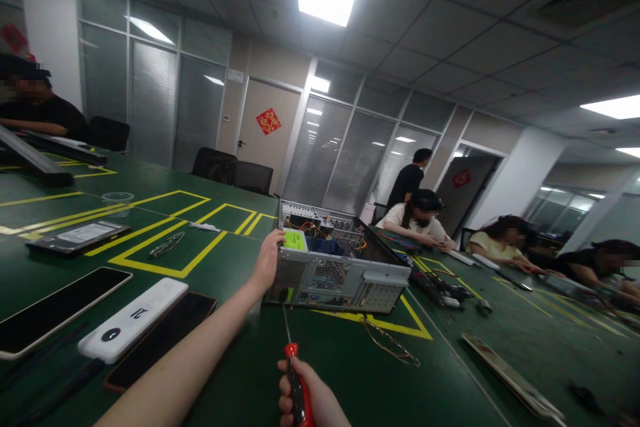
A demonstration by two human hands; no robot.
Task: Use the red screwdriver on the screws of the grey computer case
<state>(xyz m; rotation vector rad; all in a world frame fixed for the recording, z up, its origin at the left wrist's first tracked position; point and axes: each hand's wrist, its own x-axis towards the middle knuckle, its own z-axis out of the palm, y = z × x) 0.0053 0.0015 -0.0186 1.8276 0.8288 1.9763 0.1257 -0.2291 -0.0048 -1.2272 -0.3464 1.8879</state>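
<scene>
- Computer case: open-topped, lying on green table, rear panel facing the wearer
- Left hand: partly curled, touching the case's left corner beside green label; firm grip cannot be confirmed
- Right hand: closed around red-and-black screwdriver, shaft towards panel's lower left; tip contact cannot be determined

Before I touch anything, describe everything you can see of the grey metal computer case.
The grey metal computer case lies on the green table, partly over yellow tape, its perforated panel with ports facing the camera. The top is open, showing orange wires and a bright yellow-green label at the left. The left hand rests on its upper left corner. A red-and-black-handled screwdriver in the right hand points toward the panel's lower left; contact is unclear.
</scene>
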